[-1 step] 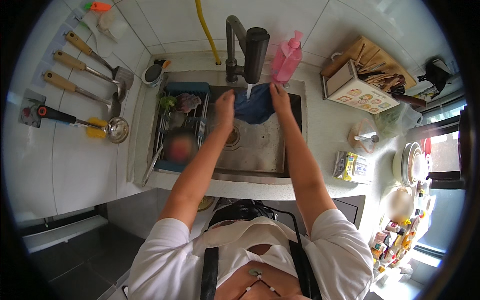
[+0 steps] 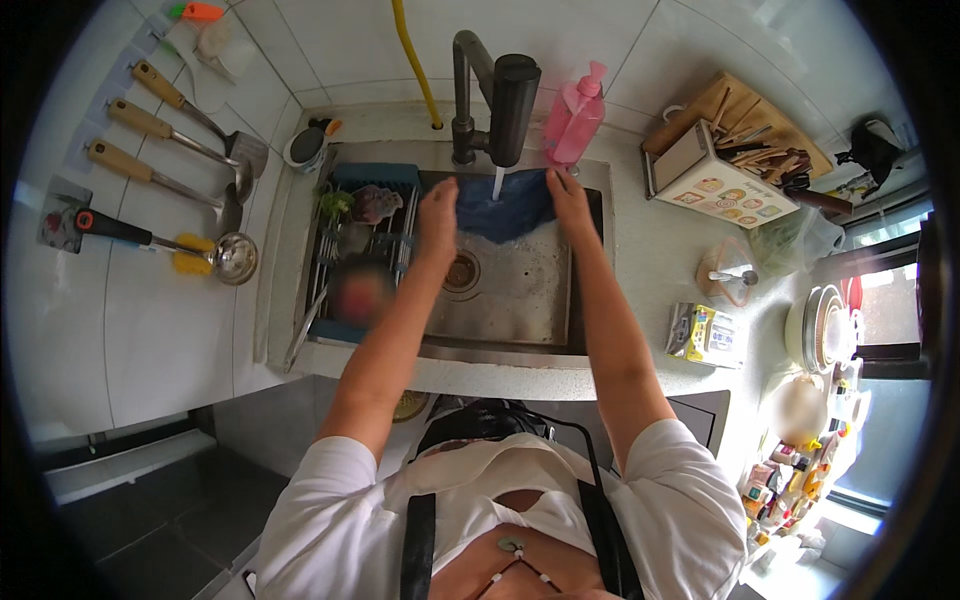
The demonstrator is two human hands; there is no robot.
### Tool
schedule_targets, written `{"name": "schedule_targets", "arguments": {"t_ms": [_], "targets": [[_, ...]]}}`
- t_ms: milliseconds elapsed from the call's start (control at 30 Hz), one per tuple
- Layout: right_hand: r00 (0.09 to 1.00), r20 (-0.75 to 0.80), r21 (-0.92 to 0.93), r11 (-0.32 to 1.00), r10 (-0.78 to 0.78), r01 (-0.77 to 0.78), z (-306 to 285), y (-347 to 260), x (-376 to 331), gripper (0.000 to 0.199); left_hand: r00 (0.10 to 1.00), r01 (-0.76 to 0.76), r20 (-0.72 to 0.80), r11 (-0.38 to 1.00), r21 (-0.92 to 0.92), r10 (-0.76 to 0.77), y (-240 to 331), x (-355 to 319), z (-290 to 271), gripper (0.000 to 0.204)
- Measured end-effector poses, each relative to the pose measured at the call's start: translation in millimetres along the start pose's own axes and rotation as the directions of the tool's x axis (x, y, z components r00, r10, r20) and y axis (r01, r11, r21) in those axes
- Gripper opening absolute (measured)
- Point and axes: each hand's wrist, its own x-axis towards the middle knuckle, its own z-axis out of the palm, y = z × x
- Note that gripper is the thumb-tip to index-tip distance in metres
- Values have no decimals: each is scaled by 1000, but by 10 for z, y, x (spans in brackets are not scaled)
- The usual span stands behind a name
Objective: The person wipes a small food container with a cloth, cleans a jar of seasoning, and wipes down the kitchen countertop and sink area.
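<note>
pink pump bottle [image 2: 575,115] behind sink | yellow carton [image 2: 703,334] right counter

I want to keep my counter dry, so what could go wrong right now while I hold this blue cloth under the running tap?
1. The left hand and right hand stretch the blue cloth right under the stream from the dark faucet; water may splash off it beyond the sink.
2. The pink soap bottle stands close behind the right hand and might get knocked.
</note>
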Motion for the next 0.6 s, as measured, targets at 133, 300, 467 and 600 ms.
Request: {"name": "schedule_targets", "arguments": {"t_ms": [133, 300, 467, 600], "targets": [[991, 134, 70, 998, -15, 6, -377, -138, -49, 32, 991, 102, -87, 993, 53, -97, 150, 87, -263, 51], [910, 284, 424, 812, 301, -401, -294, -558, -61, 34, 997, 71, 16, 989, 128, -74, -56, 194, -342, 56], [859, 429, 571, 654, 278, -497, -85, -564, 49, 23, 996, 29, 84, 997, 67, -35, -418, 254, -283, 54], [834, 474, 657, 516, 282, -549, -61, -692, 60, 22, 967, 243, 108, 963, -117, -231, -485, 243, -216, 59]]}}
